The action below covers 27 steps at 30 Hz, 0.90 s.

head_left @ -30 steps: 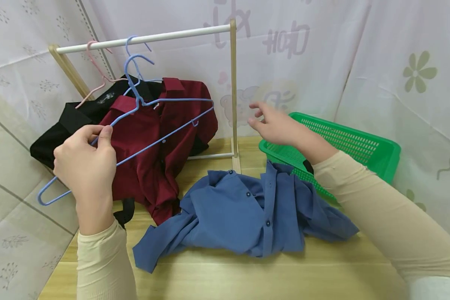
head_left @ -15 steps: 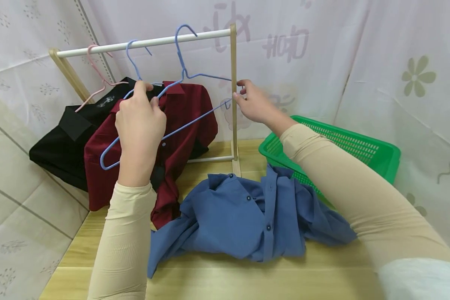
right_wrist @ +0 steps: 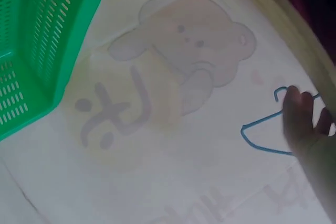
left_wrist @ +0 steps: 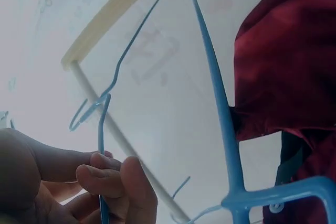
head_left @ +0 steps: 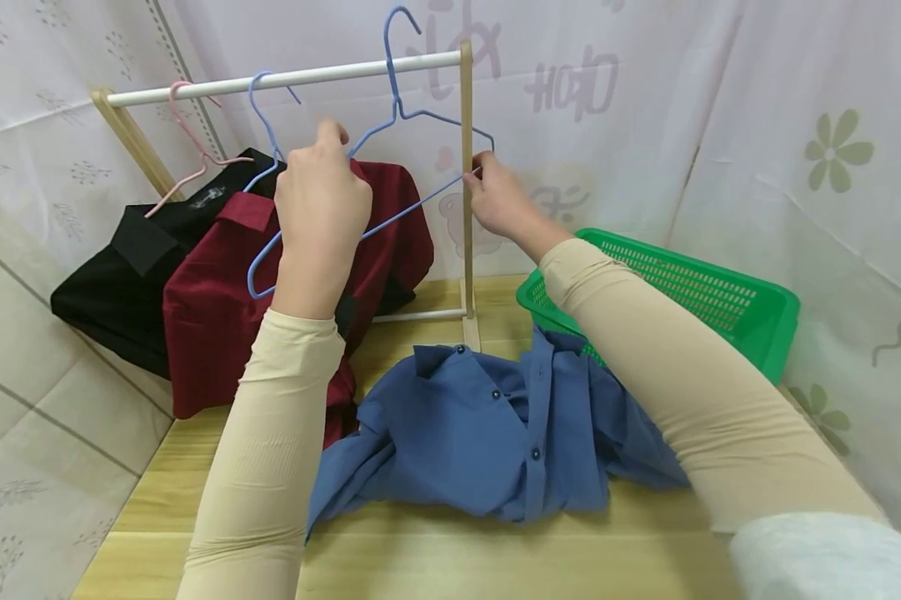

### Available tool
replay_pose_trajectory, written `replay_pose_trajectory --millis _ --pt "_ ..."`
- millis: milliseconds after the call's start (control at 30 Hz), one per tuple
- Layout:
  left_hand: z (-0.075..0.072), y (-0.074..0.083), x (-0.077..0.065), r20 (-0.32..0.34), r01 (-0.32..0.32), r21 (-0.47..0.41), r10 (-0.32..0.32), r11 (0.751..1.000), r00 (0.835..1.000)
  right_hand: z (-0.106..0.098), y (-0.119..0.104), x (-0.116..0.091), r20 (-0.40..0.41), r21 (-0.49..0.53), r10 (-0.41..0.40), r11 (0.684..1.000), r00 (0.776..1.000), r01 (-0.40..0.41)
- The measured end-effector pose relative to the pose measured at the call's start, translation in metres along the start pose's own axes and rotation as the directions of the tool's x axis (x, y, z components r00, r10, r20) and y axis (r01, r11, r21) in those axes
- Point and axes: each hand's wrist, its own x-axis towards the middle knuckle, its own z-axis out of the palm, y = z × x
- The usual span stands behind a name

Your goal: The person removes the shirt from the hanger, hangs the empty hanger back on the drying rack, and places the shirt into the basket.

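A bare blue hanger (head_left: 412, 204) is gripped by my left hand (head_left: 321, 192) at its near shoulder, its hook rising over the white rail (head_left: 345, 72) in the head view. In the left wrist view, the fingers (left_wrist: 137, 187) are curled around the blue bar. The hanger's far end passes behind the rack's right wooden post (head_left: 467, 250). My right hand (head_left: 498, 196) pinches that post, with the hanger's far corner just beyond the fingers (right_wrist: 295, 106) in the right wrist view. Below lies a blue shirt (head_left: 450, 442), spread on the wooden table (head_left: 420, 558).
On the rack's left side hang a black garment (head_left: 120, 292) on a pink hanger (head_left: 195, 146) and a dark red shirt (head_left: 210, 325) on another blue hanger (head_left: 264, 117). A green perforated basket (head_left: 776, 325) stands at the back right, against the printed curtain (head_left: 765, 117).
My left hand has carried the blue hanger up and right, bringing its hook above the rail. The right hand has come left from over the basket onto the post.
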Motion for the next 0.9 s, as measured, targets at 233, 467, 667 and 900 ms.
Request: replay_pose_trajectory --millis 233,467,667,900 --pt "0.009 0.0 0.002 0.04 0.003 0.006 -0.003 1.0 0.999 0.0 0.005 0.002 0.009 -0.012 0.006 1.0 1.0 -0.006" --pt "0.017 -0.006 0.0 0.061 -0.013 0.025 0.011 1.0 0.998 0.0 0.001 0.001 0.024 -0.017 0.019 1.0 1.0 -0.019" --pt "0.022 -0.008 -0.001 0.076 -0.01 0.031 0.008 0.999 0.997 0.001 -0.001 0.003 0.031 -0.017 0.015 1.0 0.999 -0.015" --pt "0.033 -0.013 -0.006 0.113 -0.005 0.023 0.002 1.0 0.994 0.005 0.002 0.001 0.055 -0.005 0.03 1.0 0.998 -0.03"
